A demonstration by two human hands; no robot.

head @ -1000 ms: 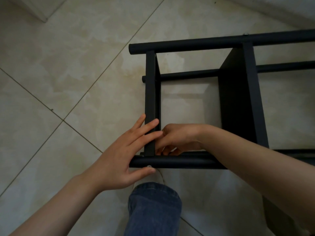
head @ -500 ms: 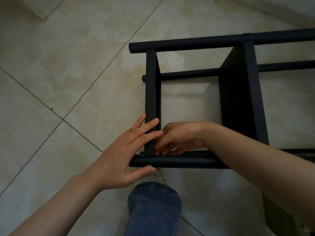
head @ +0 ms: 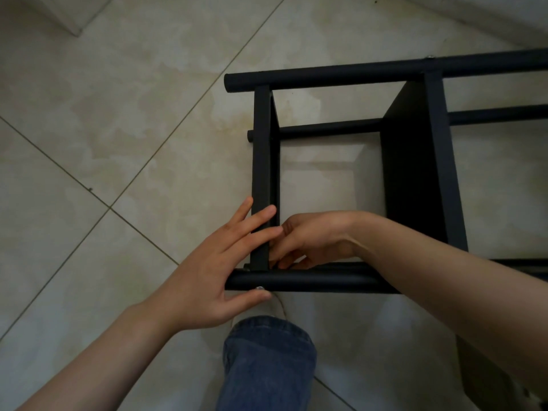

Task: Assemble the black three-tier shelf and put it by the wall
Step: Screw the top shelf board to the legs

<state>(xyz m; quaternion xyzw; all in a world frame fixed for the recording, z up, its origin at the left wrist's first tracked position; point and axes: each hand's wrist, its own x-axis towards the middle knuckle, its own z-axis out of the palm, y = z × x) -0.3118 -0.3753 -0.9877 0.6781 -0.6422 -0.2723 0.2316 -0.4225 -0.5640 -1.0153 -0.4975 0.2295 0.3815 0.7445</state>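
Here, left hand (head: 207, 274) on shelf (head: 262, 161) — (pressed flat)

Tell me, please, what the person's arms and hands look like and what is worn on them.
The left hand and right hand are ungloved, with no ring, watch or bracelet showing. Both forearms are bare to the frame's edge, with no sleeves in view. The leg wears blue denim trousers.
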